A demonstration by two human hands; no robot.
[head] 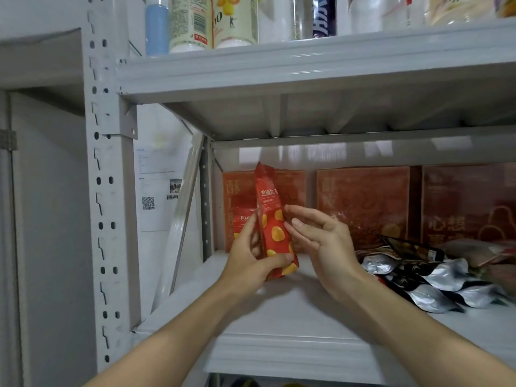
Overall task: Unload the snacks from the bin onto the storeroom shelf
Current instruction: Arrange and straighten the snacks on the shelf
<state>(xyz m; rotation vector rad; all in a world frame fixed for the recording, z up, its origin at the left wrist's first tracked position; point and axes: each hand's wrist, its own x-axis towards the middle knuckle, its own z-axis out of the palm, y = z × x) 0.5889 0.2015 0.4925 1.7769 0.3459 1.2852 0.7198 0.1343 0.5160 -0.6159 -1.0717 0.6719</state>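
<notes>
red glossy snack pouch printed with yellow pieces [273, 227] sits at the left end of the grey metal shelf board [293, 317], long axis near vertical, top tipped slightly left. left hand [248, 261] grips its lower end. right hand [321, 238] is loose and holds nothing, just beside the pouch's right edge.

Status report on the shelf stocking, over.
Left hand grips red snack pouch, roughly upright at shelf. Right hand open beside it. Silver-black packets lie right, apart.
</notes>
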